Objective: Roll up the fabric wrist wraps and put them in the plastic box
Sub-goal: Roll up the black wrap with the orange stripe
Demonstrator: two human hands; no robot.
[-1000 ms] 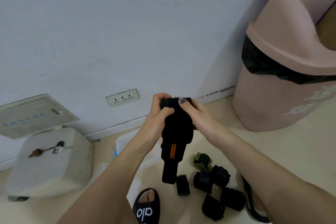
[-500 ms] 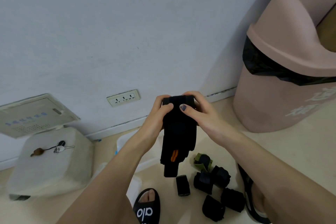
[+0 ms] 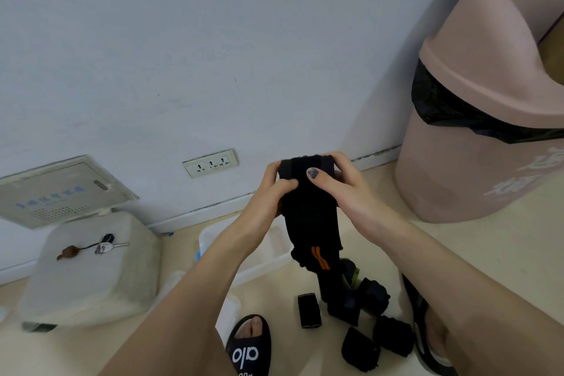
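A long black fabric wrist wrap (image 3: 311,217) with an orange stripe hangs in the air in front of me. Its top end is rolled, and both hands hold that roll. My left hand (image 3: 268,192) grips the roll's left side. My right hand (image 3: 341,189) pinches its right side, thumb across the front. The clear plastic box (image 3: 213,235) lies on the floor below my left forearm, mostly hidden. Several rolled black wraps (image 3: 360,348) lie on the floor below the hanging tail, one with green trim.
A pink swing-lid bin (image 3: 476,137) with a black liner stands at the right against the wall. A white stool-like box (image 3: 91,272) with keys on it sits at the left. My feet in black sandals (image 3: 248,348) are at the bottom.
The hanging tail has got shorter as the roll at the top grew. Both hands have stayed at about the same spot, turning the roll.
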